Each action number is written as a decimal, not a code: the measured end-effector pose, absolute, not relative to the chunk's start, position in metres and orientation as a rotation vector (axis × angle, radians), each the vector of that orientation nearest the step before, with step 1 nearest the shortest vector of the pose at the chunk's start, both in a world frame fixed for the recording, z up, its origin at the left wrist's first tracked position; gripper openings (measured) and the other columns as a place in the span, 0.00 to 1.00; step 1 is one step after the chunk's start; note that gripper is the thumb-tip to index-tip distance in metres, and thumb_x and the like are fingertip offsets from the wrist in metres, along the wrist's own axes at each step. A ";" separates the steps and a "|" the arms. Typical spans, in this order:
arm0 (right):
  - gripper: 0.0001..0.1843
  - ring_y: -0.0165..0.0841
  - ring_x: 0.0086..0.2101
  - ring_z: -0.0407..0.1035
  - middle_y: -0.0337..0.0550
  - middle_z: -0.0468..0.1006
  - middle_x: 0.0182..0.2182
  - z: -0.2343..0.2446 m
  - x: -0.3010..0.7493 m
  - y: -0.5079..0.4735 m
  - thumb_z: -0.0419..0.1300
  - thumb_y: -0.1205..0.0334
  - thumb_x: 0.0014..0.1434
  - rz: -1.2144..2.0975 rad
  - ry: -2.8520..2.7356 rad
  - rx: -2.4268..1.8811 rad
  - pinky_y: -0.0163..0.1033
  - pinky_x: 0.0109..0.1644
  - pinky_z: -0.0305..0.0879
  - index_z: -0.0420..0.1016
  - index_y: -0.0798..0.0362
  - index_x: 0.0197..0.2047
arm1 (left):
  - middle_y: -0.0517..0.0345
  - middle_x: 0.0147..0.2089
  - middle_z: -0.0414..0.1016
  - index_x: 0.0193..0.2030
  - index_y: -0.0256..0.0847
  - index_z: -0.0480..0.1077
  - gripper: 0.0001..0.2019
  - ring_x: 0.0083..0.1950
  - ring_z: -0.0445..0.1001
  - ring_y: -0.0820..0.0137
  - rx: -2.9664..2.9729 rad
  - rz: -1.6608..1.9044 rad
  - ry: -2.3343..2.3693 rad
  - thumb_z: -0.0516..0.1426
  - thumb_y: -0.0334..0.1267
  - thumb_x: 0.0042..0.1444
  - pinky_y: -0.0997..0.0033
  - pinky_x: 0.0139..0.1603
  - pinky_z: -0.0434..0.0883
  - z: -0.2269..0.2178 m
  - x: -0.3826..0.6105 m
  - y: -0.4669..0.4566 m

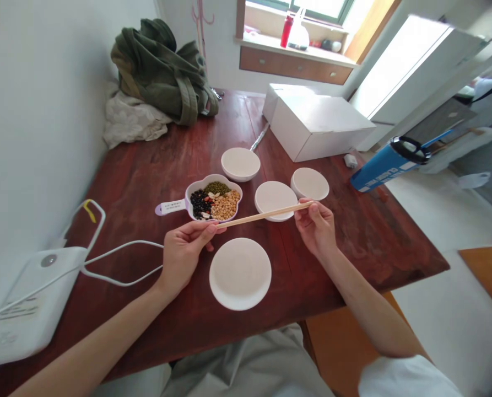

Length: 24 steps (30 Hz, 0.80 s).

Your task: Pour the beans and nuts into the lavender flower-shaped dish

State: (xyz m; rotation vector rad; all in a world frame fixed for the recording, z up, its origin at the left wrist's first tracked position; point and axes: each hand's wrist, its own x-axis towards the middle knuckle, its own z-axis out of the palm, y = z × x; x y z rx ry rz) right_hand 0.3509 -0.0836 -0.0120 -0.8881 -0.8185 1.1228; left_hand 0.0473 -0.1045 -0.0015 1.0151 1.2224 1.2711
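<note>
Left hand [185,249] and right hand [315,223] each pinch one end of 1 pair of wooden chopsticks [264,215], held level above the table [146,182]. 4 white dishes: [240,273], [275,199], [310,183], [241,164]. 1 bean bowl [213,199] w/ mixed beans sits behind.

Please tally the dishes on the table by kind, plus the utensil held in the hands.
Empty round white dishes: 4, at the near edge, centre, right and far side.
Flower-shaped white bowl with a handle, holding mixed beans: 1.
Pale wooden chopsticks, held between left hand and right hand: 1 pair.
Total: 6.
</note>
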 end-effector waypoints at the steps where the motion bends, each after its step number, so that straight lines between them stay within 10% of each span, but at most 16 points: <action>1: 0.20 0.29 0.27 0.73 0.41 0.82 0.29 -0.013 0.351 -0.083 0.82 0.42 0.53 1.130 -0.821 -0.888 0.29 0.19 0.66 0.91 0.47 0.39 | 0.45 0.40 0.91 0.41 0.39 0.89 0.17 0.24 0.74 0.73 1.026 1.264 1.228 0.77 0.50 0.53 0.73 0.28 0.76 -0.002 0.047 -0.104; 15: 0.11 0.24 0.21 0.68 0.44 0.87 0.38 -0.015 0.358 -0.077 0.78 0.51 0.59 0.987 -0.990 -0.932 0.31 0.15 0.60 0.91 0.49 0.38 | 0.46 0.44 0.91 0.44 0.42 0.88 0.18 0.40 0.89 0.59 1.138 1.217 1.283 0.77 0.52 0.54 0.71 0.32 0.83 -0.006 0.040 -0.099; 24: 0.16 0.27 0.20 0.72 0.37 0.85 0.25 -0.011 0.360 -0.076 0.82 0.49 0.53 1.007 -0.924 -0.937 0.29 0.15 0.62 0.86 0.51 0.35 | 0.50 0.45 0.91 0.45 0.45 0.89 0.16 0.46 0.91 0.56 1.287 1.226 1.362 0.75 0.52 0.57 0.75 0.30 0.81 -0.008 0.040 -0.102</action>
